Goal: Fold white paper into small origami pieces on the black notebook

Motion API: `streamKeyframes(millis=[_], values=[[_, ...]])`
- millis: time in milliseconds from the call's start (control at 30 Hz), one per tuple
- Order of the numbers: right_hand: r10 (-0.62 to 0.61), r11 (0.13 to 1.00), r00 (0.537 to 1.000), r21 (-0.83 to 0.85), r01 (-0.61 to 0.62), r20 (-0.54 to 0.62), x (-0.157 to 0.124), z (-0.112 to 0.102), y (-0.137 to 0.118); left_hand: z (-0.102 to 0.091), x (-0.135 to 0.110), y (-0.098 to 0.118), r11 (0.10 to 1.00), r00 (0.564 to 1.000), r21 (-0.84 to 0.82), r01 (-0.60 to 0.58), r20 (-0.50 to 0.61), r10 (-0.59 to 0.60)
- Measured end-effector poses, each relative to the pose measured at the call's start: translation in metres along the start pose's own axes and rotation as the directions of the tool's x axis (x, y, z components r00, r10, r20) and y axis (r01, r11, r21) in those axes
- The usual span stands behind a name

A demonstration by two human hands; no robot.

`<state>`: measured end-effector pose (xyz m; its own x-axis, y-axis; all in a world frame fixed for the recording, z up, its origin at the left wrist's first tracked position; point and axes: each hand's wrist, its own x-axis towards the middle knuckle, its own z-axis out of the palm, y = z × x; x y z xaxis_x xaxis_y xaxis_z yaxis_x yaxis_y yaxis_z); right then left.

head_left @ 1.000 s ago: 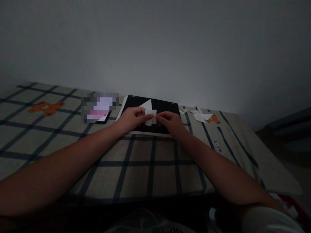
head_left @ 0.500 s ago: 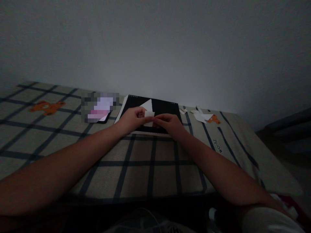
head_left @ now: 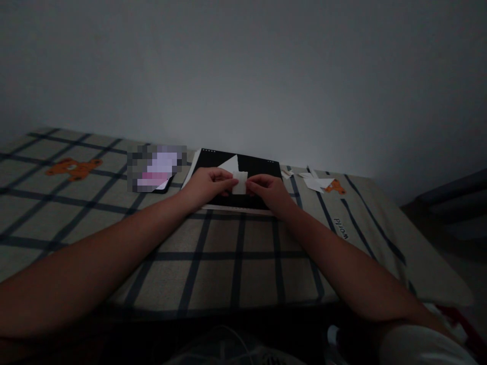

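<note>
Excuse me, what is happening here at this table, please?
A person pinches a small white paper between both hands: the left hand on its left edge, the right hand on its right edge. They hold it just above a black pad that lies on a checked cloth. A white triangle rests on the pad, and paper scraps lie to its right.

Home bedroom: teddy-print checked bedsheet [head_left: 236, 263]
</note>
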<state>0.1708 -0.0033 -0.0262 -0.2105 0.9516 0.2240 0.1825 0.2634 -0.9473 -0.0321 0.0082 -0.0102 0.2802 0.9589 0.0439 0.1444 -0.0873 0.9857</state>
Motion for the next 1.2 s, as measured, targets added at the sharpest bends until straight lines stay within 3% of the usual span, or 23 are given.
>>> streamKeyframes(millis=[567,833,1033,1200], values=[[0.049,0.998,0.998,0.045,-0.051,0.032,0.0032,-0.0014,0.0023,0.0020,-0.0023,0.0028,0.994,0.998,-0.091,0.063,0.021,-0.061],[0.050,0.998,0.998,0.046,-0.052,0.037,0.0018,0.0008,0.0008,0.0008,-0.0048,0.0044,0.999,0.999,-0.048,-0.014,-0.034,0.013],[0.058,0.997,0.998,0.061,-0.055,-0.039,0.0025,-0.0009,0.0006,0.0010,-0.0033,0.0038,0.994,0.996,-0.070,0.084,0.025,-0.082],[0.074,0.992,0.997,0.101,-0.070,-0.031,0.0031,0.0006,0.0008,0.0013,-0.0015,0.0035,0.991,0.992,-0.049,0.121,0.023,-0.120]])
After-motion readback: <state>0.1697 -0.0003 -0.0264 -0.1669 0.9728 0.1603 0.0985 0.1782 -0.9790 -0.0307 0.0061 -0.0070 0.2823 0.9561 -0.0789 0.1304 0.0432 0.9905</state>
